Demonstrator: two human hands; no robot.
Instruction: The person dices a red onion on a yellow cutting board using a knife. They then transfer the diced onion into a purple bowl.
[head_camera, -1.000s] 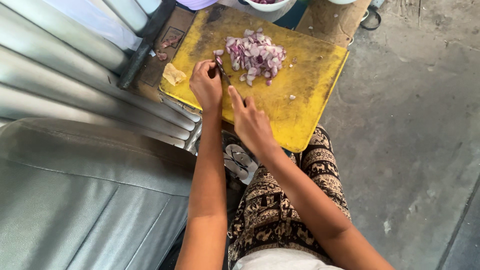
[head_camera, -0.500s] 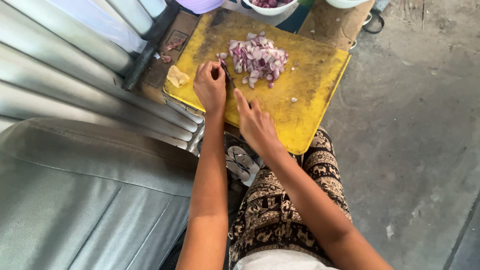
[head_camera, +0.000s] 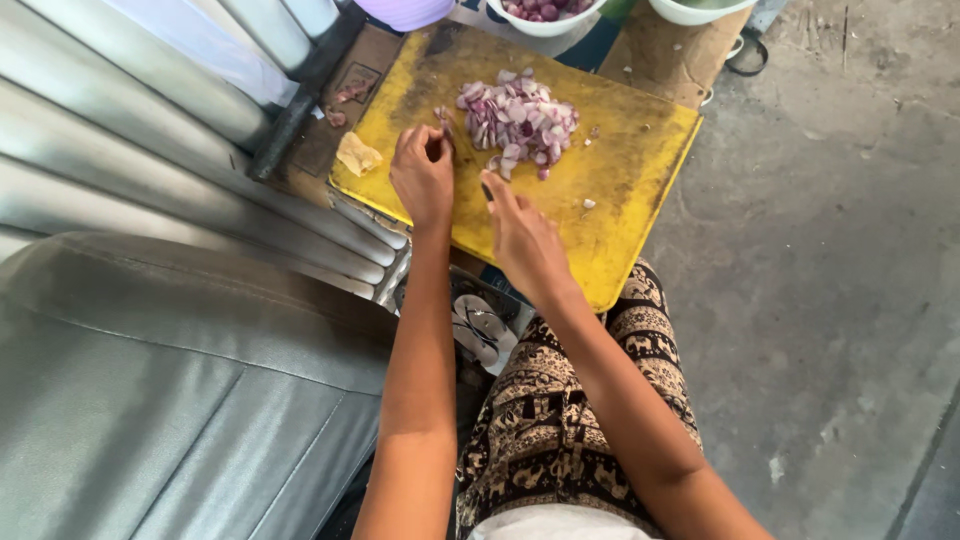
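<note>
A yellow cutting board (head_camera: 620, 190) lies on a low surface in front of my knees. On it is a pile of chopped purple shallot (head_camera: 517, 120). My left hand (head_camera: 423, 180) rests at the pile's left edge, fingers curled down on a small shallot piece (head_camera: 441, 116). My right hand (head_camera: 522, 240) sits just right of it, closed on a knife (head_camera: 487, 190). Only a dark bit of the knife shows by my extended index finger. The blade is hidden between my hands.
A white bowl of whole shallots (head_camera: 545, 14), a purple bowl (head_camera: 405, 10) and another white bowl (head_camera: 700, 10) stand behind the board. A pale peel scrap (head_camera: 357, 154) lies at its left edge. Sandals (head_camera: 475, 325) sit under the board, a grey cushion (head_camera: 150, 400) lies left, and concrete floor (head_camera: 830, 250) is on the right.
Both hands stay at the pile's near-left edge with only small shifts. The view has tilted, so the board sits lower in the picture and the bowls behind it show more.
</note>
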